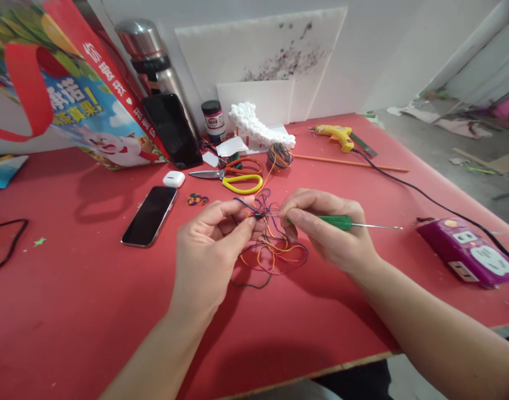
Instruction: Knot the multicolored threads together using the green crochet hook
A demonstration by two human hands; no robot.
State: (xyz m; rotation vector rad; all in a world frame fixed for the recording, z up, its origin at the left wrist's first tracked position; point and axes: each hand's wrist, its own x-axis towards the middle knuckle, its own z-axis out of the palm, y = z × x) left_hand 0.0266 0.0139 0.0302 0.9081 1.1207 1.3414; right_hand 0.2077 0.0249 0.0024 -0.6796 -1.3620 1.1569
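Observation:
My left hand (215,244) pinches a small dark knotted piece of cord (258,215) between thumb and fingertips. Wrapped in the fingers of my right hand (329,225) is a crochet hook (339,222) with a green handle; one thin metal end points right, the other reaches left to the knotted piece. Loose orange, purple and dark cords (275,258) trail in loops below and between both hands. A multicoloured ball of cord (280,156) sits behind them, with an orange strand running toward the hands.
Scissors (242,183), a phone (149,216) and a white earbud case (174,179) lie beyond my left hand. A yellow glue gun (335,136), orange stick (354,163) and purple power strip (470,253) are right. A thermos (154,61) and gift bag (104,122) stand back left.

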